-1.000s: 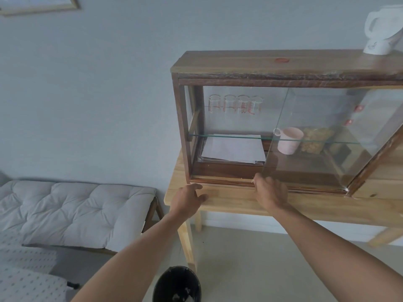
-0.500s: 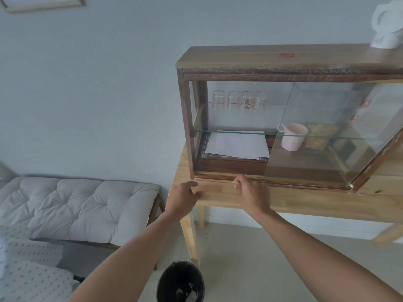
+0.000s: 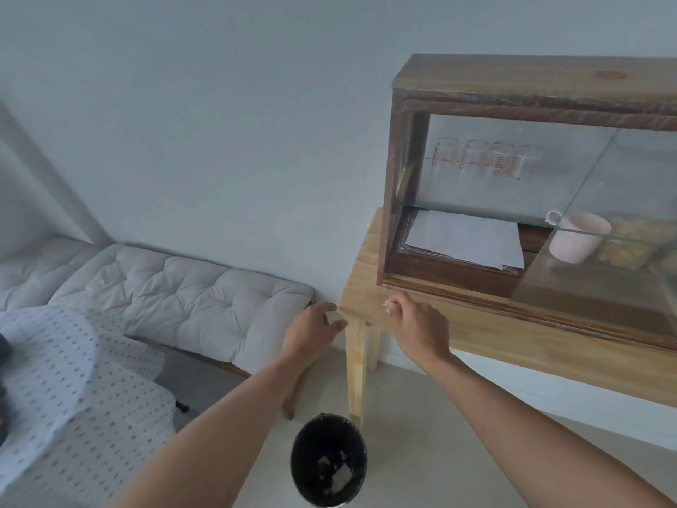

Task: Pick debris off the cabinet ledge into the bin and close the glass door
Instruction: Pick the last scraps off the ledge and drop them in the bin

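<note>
My right grip (image 3: 412,320) pinches pale, crumbly debris (image 3: 387,304) at frame centre, over the desk (image 3: 487,331) edge. My left grip (image 3: 315,330) hangs spread. The black bin (image 3: 329,460) sits bottom centre.

Both forearms bare, no sleeves in view. No watch, rings or gloves on left hand (image 3: 311,330) or right hand (image 3: 417,324). Nails short, w/o polish as far as visible.

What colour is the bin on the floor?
Black bin, seen best in the head view.
</note>
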A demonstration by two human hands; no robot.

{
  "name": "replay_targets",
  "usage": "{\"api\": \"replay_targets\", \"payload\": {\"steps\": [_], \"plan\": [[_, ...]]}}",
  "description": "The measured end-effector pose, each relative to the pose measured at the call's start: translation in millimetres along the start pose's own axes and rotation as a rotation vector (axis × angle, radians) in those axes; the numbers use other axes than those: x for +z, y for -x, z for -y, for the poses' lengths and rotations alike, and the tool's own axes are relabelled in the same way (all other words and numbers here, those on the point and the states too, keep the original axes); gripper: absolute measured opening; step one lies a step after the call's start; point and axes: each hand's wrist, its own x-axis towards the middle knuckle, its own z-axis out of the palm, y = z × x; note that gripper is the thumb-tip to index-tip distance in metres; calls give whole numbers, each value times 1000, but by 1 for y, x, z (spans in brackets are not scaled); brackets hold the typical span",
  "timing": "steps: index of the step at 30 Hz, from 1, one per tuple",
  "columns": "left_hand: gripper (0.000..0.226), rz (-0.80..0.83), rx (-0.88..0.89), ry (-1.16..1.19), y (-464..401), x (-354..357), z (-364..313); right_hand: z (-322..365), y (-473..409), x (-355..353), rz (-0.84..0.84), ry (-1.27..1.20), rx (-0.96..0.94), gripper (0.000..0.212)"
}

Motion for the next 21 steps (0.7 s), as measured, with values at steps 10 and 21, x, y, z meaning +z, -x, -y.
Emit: {"api": "replay_targets", "payload": {"steps": [10,21], "plan": [[43,-41,-194,39,31,-31,82,66,18,64,143,-113,-193,25],[48,-16,-405,75,58,-20,173,65,70,176,468,-63,-192,22]]}}
